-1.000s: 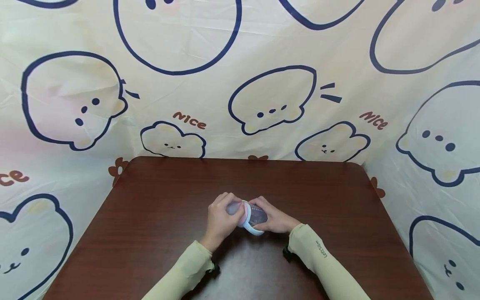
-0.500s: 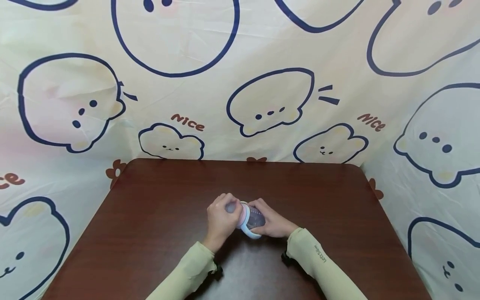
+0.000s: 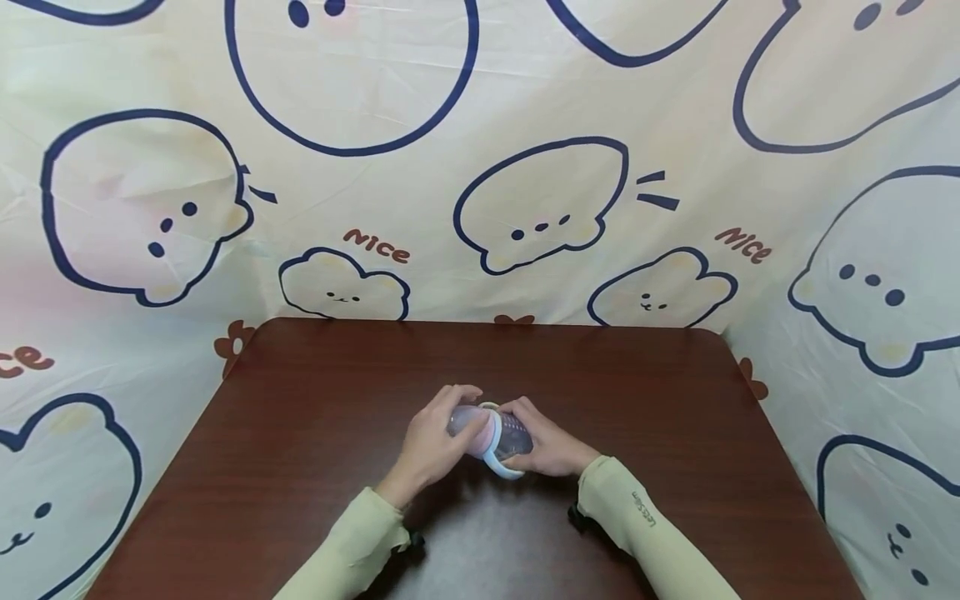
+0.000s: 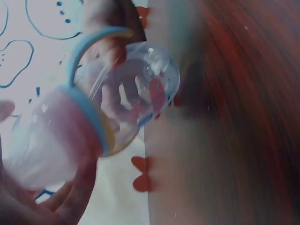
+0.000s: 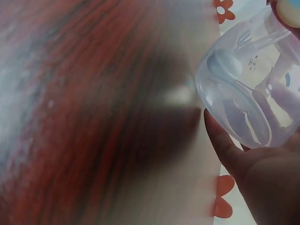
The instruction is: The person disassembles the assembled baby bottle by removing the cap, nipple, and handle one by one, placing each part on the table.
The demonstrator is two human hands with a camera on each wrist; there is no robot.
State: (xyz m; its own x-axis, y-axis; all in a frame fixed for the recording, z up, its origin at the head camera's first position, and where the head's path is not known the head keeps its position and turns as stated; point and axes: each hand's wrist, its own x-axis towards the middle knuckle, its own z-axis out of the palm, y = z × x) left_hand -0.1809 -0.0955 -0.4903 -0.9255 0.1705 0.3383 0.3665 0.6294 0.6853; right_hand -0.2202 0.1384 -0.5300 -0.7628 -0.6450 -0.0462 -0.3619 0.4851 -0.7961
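A baby bottle (image 3: 516,435) with a see-through body is held on its side between both hands over the middle of the table. Its pink collar (image 4: 70,122), a blue and yellow handle ring (image 4: 86,110) and a frosted cap (image 4: 40,150) show in the left wrist view. My left hand (image 3: 431,442) grips the cap end, thumb along the collar and fingers round the far side. From the right, my right hand (image 3: 557,446) holds the clear body, its base facing right. In the right wrist view the bottle's rounded base (image 5: 234,103) rests against my fingers.
The dark brown wooden table (image 3: 360,358) has rounded far corners. Behind it and at both sides hangs a cream cloth (image 3: 420,192) printed with cartoon bears. Dark straps (image 3: 411,543) sit at both wrists, below light green sleeves (image 3: 341,550).
My left hand has loosened and shifted its grip on the cap end, its wrist swinging left and fingers stretching out more. The right hand stays on the bottle's body, almost unmoved.
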